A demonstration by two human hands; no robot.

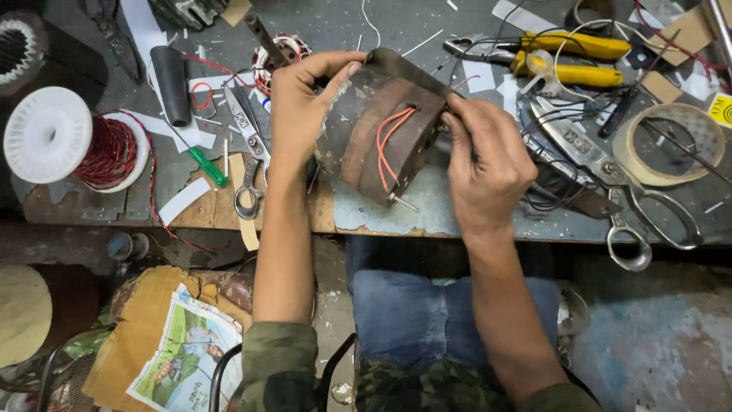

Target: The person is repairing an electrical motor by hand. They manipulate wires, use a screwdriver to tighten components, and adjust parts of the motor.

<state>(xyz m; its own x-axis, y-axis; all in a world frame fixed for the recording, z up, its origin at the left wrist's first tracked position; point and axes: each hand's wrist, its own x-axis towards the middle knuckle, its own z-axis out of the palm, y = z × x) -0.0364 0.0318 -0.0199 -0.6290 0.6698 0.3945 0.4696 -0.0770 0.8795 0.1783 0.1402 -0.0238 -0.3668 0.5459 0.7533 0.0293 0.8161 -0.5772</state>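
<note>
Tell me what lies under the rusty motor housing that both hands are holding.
Under the motor housing the grey workbench shows worn, patchy paint. The left hand and right hand grip its sides. The bench directly beneath it is covered, so anything there cannot be seen.

The motor housing (381,126) hides the left hand (305,107) palm; behind it the workbench (427,214) is covered.

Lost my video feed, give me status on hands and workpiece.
Both hands, left hand and right hand, grip rusty motor housing. Red wires loop outside. Scissors beside.
</note>
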